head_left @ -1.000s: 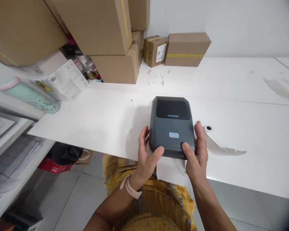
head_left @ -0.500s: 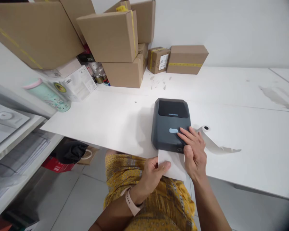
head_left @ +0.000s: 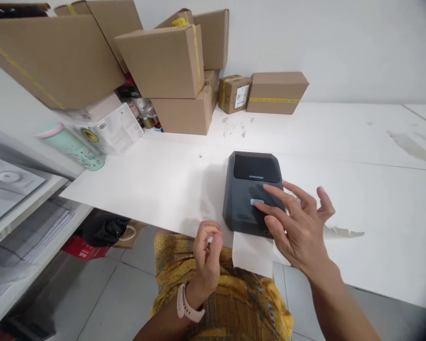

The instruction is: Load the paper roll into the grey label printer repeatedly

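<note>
A dark grey printer (head_left: 246, 213) with a black top panel lies on the white table. White paper (head_left: 252, 253) sticks out of its front edge and hangs over the table edge. My right hand (head_left: 301, 225) is spread over the printer's right side, index fingertip at the light blue button (head_left: 256, 202), holding nothing. To the left of the paper, my left hand (head_left: 208, 255) is raised with curled fingers, apart from the paper and printer; nothing is seen in it. A torn paper strip (head_left: 341, 232) lies right of my right hand, partly hidden behind it.
Cardboard boxes (head_left: 163, 61) are stacked at the back left, and two smaller ones (head_left: 277, 92) stand by the wall. A mint green tumbler (head_left: 73, 147) leans near a white box (head_left: 119, 130). Left of the table is a shelf (head_left: 39, 237).
My left hand has let go of the paper and moved left and up. My right hand has lifted and spread, its index finger now at the button. The view has tilted slightly.
</note>
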Motion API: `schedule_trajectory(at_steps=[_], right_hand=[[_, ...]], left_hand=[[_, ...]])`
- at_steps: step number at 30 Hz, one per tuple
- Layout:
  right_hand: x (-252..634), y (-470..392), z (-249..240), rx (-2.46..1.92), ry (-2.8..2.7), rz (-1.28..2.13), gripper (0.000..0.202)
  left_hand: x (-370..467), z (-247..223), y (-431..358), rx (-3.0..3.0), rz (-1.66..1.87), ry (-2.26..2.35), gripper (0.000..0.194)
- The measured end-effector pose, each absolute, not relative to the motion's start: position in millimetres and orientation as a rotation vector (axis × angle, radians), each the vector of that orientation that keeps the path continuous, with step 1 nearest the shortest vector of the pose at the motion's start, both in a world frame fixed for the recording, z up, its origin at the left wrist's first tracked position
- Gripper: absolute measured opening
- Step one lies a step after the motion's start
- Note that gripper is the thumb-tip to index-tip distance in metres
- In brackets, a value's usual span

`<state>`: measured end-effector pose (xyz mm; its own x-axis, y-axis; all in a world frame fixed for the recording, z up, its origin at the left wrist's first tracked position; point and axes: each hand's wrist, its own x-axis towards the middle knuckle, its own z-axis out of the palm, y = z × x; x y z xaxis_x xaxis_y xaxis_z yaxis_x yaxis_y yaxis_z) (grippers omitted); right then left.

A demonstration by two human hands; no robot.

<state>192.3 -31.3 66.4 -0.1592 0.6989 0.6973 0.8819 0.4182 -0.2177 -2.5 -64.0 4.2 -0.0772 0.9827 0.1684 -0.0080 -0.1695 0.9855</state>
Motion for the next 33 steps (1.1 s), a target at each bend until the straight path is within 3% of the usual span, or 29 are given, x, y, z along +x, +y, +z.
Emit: schedule_trajectory(at_steps=[3,11,23,33], right_hand=[[190.3,-25.9,76.6,-1.305,-1.988,-0.323,0.028],[193.6,-21.1,51.4,-1.267,-1.945,-0.088,0.018],[160.6,-53.8,-15.6,-1.396,-1.009,0.507,0.063],[155.3,-51.9,-14.5,-1.335,-0.875,0.499,0.067]], left_hand=[[-6.3,4.9,-51.9,1.390,1.588,1.190,0.018],[14.1,5.9,-40.6,1.423,1.538,1.088,0.042],[30.2,-4.7,-44.0,1.243,1.393,0.987,0.065],[40.0,-17.4,-40.1,1.212,1.548,0.983,0.059]])
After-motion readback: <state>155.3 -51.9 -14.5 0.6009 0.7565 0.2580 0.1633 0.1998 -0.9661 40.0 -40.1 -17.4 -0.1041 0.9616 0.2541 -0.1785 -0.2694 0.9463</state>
